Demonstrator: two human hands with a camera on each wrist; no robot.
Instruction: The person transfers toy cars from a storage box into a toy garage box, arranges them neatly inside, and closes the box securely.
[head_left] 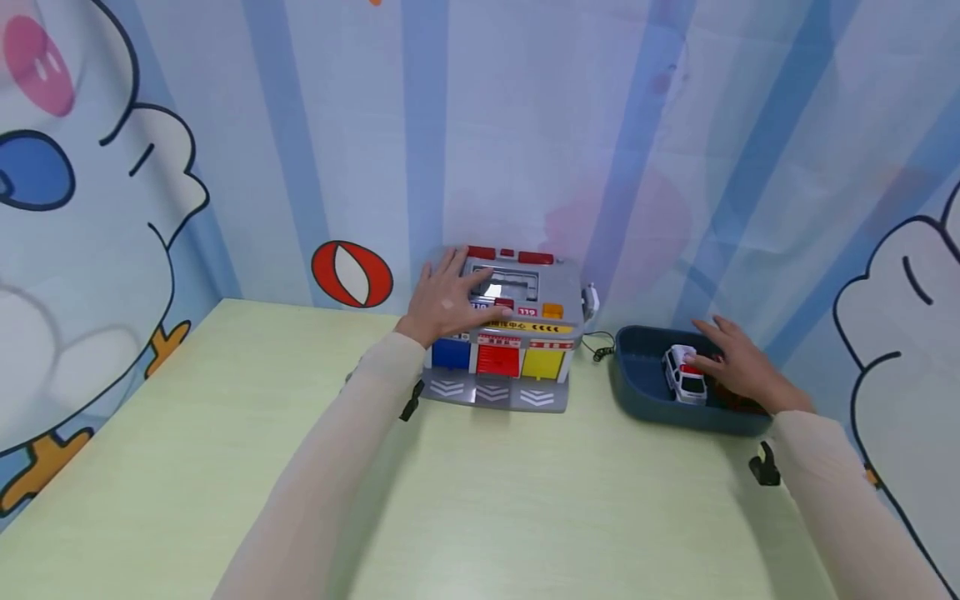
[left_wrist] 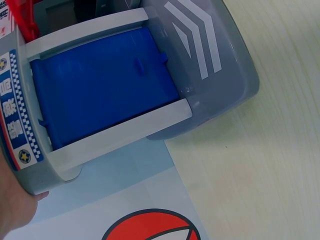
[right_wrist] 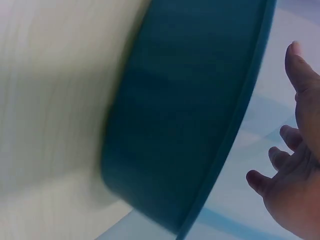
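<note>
My left hand (head_left: 446,300) rests on the left part of the roof of a grey toy garage (head_left: 566,279), fingers spread. Along the garage front are a blue door (head_left: 451,354), a red door (head_left: 498,360) and a yellow door (head_left: 543,364); close up in the left wrist view, the blue door (left_wrist: 105,87) is down. Over a dark blue bin (head_left: 626,392), my right hand (head_left: 738,362) reaches with its fingers apart, holding nothing. Beside its thumb lies a white toy car (head_left: 686,379) with a red roof part. A darker reddish item in the bin is mostly hidden under this hand.
The toys stand on a pale yellow-green table (head_left: 525,500). A striped cartoon curtain (head_left: 517,125) hangs right behind them. Between garage and bin lies a thin black cord (head_left: 602,353); a white handle-like part (head_left: 591,302) sticks out of the garage's right side.
</note>
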